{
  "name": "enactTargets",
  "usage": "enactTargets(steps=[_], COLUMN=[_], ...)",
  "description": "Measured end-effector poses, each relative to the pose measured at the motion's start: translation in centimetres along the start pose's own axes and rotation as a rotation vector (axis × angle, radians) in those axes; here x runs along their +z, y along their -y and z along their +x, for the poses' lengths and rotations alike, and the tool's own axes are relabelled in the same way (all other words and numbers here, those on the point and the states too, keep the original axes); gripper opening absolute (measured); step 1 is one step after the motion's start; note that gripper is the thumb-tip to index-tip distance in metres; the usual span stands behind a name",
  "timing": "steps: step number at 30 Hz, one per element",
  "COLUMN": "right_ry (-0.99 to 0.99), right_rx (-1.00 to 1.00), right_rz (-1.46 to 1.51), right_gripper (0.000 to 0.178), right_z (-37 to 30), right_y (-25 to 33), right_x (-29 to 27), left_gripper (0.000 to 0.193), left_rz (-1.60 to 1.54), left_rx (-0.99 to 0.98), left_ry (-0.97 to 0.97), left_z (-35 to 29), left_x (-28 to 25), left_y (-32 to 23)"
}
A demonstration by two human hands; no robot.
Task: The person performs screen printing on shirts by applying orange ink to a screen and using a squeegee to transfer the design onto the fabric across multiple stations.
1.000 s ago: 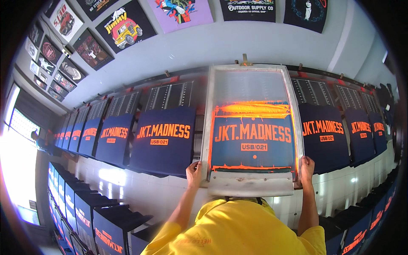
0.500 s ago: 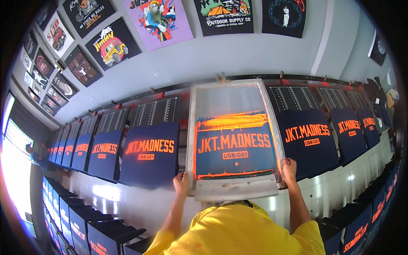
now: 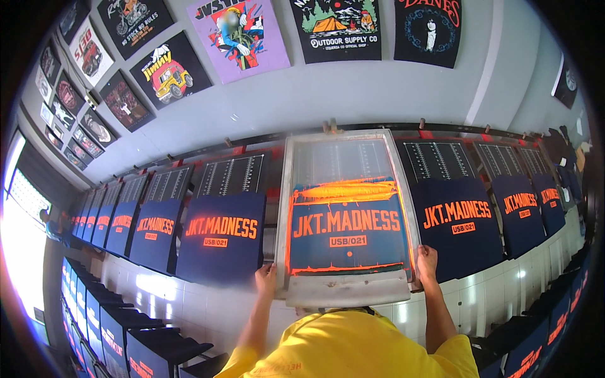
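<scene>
A screen-printing frame (image 3: 282, 233) lies in front of me at the middle of a long row of printing boards. Through its mesh shows orange block lettering, with a thick band of orange ink (image 3: 343, 190) across the mesh above it. My left hand (image 3: 266, 277) is closed on the frame's near left side. On the near right side, my right hand (image 3: 426, 259) is closed as well, thumb uppermost. Dark navy fabric under the mesh is partly visible. Printed navy shirts lie on both sides: one on the left (image 3: 220, 252) and one on the right (image 3: 459, 249).
Dark boards with white ruled marks (image 3: 232, 175) stand behind the shirts, along a metal rail (image 3: 252, 143). More printed navy pieces hang on racks at lower left (image 3: 148, 340) and lower right (image 3: 523, 353). Sample prints (image 3: 343, 28) cover the grey wall. A person (image 3: 53, 223) is at far left.
The whole view has shifted slightly, so the row and frame appear a little lower. Both hands keep their hold on the frame's sides.
</scene>
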State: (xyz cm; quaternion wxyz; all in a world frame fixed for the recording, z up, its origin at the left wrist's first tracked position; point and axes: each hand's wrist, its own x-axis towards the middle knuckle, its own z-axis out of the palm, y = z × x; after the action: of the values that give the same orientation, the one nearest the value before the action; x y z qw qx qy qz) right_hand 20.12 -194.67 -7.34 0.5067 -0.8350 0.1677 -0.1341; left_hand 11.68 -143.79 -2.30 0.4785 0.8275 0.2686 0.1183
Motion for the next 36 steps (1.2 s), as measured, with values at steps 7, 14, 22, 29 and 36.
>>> enactTargets(steps=[7, 14, 22, 29, 36], right_ry=[0.039, -0.005, 0.048, 0.057, -0.081], right_rx=[0.032, -0.019, -0.007, 0.090, -0.111], right_rz=[-0.008, -0.011, -0.160, -0.008, 0.054], right_gripper=[0.029, 0.032, 0.033, 0.030, 0.036], right_z=[-1.1, -0.9, -1.0, -1.1, -1.8], right_y=[2.5, 1.7, 2.9, 3.0, 4.3], right_x=[0.9, 1.2, 1.8, 1.1, 1.5], left_gripper=[0.036, 0.033, 0.028, 0.031, 0.035], left_rz=[-0.043, 0.099, 0.130, 0.191, 0.207], left_rx=[-0.114, -0.085, -0.065, -0.026, 0.053], left_ry=[0.015, 0.080, 0.064, 0.027, -0.037], left_z=[0.3, 1.1, 1.3, 1.3, 0.6], left_x=[-1.0, -1.0, -0.8, -0.3, -0.2], left_y=[2.4, 1.7, 2.9, 1.9, 1.3])
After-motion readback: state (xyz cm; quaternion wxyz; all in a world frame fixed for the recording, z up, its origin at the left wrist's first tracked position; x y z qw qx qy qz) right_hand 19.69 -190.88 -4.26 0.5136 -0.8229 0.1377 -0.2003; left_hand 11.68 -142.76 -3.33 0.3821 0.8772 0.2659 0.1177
